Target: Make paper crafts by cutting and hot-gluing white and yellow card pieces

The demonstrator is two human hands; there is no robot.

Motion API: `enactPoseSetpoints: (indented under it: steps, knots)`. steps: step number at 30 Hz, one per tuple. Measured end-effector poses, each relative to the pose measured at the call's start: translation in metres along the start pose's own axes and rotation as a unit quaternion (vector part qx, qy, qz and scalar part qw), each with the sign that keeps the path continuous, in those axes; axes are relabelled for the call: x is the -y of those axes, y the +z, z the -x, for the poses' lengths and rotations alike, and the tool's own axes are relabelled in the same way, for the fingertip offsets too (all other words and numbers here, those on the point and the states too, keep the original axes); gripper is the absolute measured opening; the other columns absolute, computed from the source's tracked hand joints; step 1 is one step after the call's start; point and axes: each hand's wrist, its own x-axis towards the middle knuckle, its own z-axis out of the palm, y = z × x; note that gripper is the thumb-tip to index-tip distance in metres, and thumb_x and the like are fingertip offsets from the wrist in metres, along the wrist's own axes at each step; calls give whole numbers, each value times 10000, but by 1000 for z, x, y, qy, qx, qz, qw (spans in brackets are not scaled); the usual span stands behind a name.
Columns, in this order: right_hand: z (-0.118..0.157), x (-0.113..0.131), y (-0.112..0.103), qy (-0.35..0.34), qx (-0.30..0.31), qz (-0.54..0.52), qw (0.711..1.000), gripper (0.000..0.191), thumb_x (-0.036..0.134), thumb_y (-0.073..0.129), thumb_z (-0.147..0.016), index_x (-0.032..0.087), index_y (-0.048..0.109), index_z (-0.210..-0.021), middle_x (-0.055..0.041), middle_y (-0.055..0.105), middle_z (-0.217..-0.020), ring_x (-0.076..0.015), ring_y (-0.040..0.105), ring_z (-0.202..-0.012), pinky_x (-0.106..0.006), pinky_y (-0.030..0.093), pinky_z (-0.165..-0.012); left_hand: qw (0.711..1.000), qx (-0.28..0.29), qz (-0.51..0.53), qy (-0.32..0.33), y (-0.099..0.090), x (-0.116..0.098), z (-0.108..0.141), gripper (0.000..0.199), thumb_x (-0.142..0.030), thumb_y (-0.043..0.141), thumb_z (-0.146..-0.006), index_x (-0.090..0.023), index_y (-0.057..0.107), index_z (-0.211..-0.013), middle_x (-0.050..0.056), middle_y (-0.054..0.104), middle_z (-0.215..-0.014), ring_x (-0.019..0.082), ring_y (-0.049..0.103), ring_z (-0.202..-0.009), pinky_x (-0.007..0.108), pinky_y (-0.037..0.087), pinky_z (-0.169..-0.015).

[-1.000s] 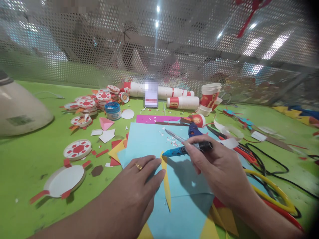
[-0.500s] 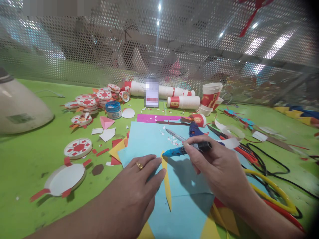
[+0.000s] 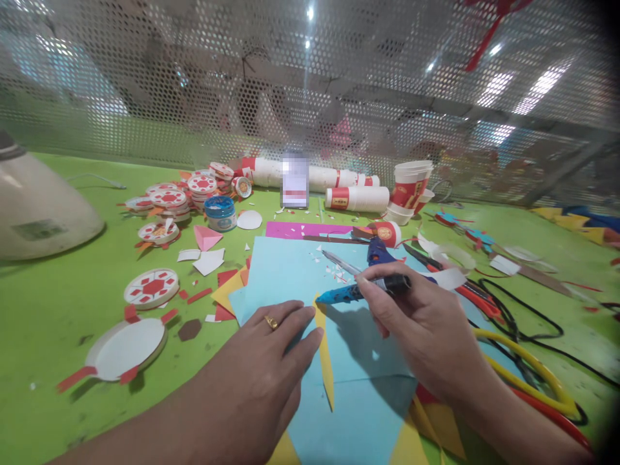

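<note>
A narrow yellow paper strip (image 3: 325,361), pointed at its lower end, lies on light blue paper (image 3: 285,271). The fingertips of my left hand (image 3: 271,361) rest beside its upper part, the hand lying flat with a gold ring on one finger. My right hand (image 3: 416,316) grips a blue marker (image 3: 346,294) with a black end, its tip touching the top of the strip. Behind the marker lies a clear pen (image 3: 339,261) among small white scraps. To the left are a white lid with red tabs (image 3: 128,349) and a lid with red patches (image 3: 152,289).
Stacked decorated lids (image 3: 167,197) and a blue jar (image 3: 220,213) stand at the back left. Paper cups (image 3: 358,198) lie along the mesh. On the right are a blue glue gun (image 3: 378,252), black cables (image 3: 513,316) and a yellow loop (image 3: 547,381).
</note>
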Motion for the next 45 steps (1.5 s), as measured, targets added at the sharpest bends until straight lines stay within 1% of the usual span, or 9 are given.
enactPoseSetpoints:
  steps: [5, 12, 20, 22, 26, 28, 33, 37, 45]
  knots:
    - [-1, 0, 0, 0, 4, 3, 1000, 103, 289, 549, -853, 210, 605, -819, 80, 495, -487, -66, 410, -395, -177, 331, -398, 1000, 3, -6, 0, -1, 0, 1, 421, -90, 433, -795, -120, 539, -1202, 153, 509, -1280, 308, 410, -1201, 485, 431, -938]
    - [0, 4, -2, -10, 14, 20, 1000, 106, 285, 546, -850, 196, 598, -829, 67, 525, -526, -67, 409, -392, -185, 307, -380, 1000, 0, -11, 1, 1, 0, 0, 415, -100, 438, -801, -118, 533, -1204, 157, 503, -1282, 312, 404, -1204, 490, 433, -936]
    - [0, 7, 1, -13, 33, 4, 999, 122, 297, 528, -861, 191, 577, -826, 52, 531, -553, -86, 466, -441, -197, 353, -416, 1000, -4, -20, 9, 1, -1, 1, 415, -77, 427, -795, -107, 538, -1193, 167, 507, -1270, 311, 404, -1199, 492, 431, -931]
    - [0, 8, -1, -11, 7, -1, 1000, 128, 306, 528, -863, 198, 579, -816, 57, 525, -540, -84, 457, -428, -198, 369, -425, 1000, -8, -23, 12, 1, -1, 1, 414, -80, 429, -798, -106, 536, -1197, 169, 503, -1274, 315, 405, -1198, 495, 431, -930]
    - [0, 12, -10, -6, -109, 19, 994, 152, 333, 530, -868, 216, 570, -779, 62, 516, -522, -84, 448, -414, -204, 399, -458, 1000, 0, -23, 10, 1, -1, -1, 415, -87, 430, -807, -110, 528, -1210, 166, 508, -1268, 314, 411, -1192, 497, 423, -939]
    - [1, 13, -13, -9, -133, 33, 991, 161, 342, 537, -864, 221, 564, -761, 62, 521, -528, -83, 454, -416, -203, 398, -458, 1000, 2, -22, 9, 0, -1, -1, 415, -91, 435, -807, -112, 527, -1211, 164, 511, -1262, 314, 413, -1190, 497, 421, -942]
    - [2, 10, -10, -32, -88, 23, 995, 147, 308, 532, -861, 204, 583, -770, 62, 510, -516, -78, 443, -406, -198, 389, -438, 1000, -5, -22, 5, 0, -2, 1, 427, -60, 425, -797, -117, 525, -1208, 152, 505, -1274, 295, 401, -1200, 478, 423, -944]
    - [2, 7, -4, -11, -63, 6, 998, 174, 333, 529, -860, 191, 588, -779, 67, 479, -482, -76, 407, -377, -201, 353, -394, 1000, -11, -18, 3, 1, -1, 2, 430, -57, 419, -794, -125, 526, -1205, 141, 494, -1297, 290, 395, -1208, 479, 423, -947]
    - [1, 6, -3, 12, -46, -26, 999, 191, 357, 539, -855, 184, 578, -783, 67, 470, -483, -76, 402, -388, -192, 335, -379, 1000, -12, -6, 15, 4, 2, 2, 438, -68, 456, -790, -138, 512, -1219, 107, 504, -1327, 297, 399, -1227, 480, 407, -975]
